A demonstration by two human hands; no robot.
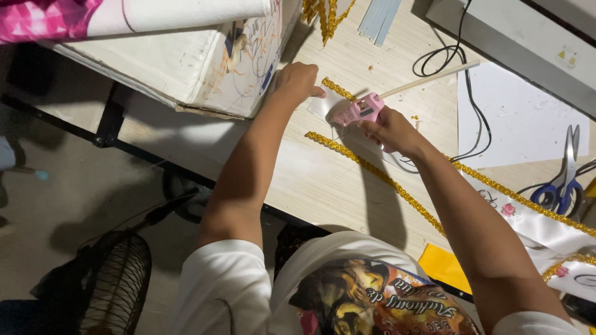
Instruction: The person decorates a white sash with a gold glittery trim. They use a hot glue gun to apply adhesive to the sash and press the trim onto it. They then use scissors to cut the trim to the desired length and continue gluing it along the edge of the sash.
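Note:
My right hand (pixel 392 131) grips a pink hot glue gun (pixel 358 111) with a pale glue stick (pixel 428 79) sticking out of its back. Its nozzle points at a white ribbon (pixel 329 107) on the wooden table (pixel 310 180). My left hand (pixel 298 80) presses the ribbon's end down next to a short piece of gold glitter trim (pixel 338 89). A long strip of the same gold trim (pixel 372 170) runs along the ribbon's near edge toward the right.
A large white box (pixel 186 68) sits at the table's left. Blue-handled scissors (pixel 562 183) lie at the right on white paper (pixel 515 124), with a black cable (pixel 462 68) beside it. A fan (pixel 115 285) stands on the floor below.

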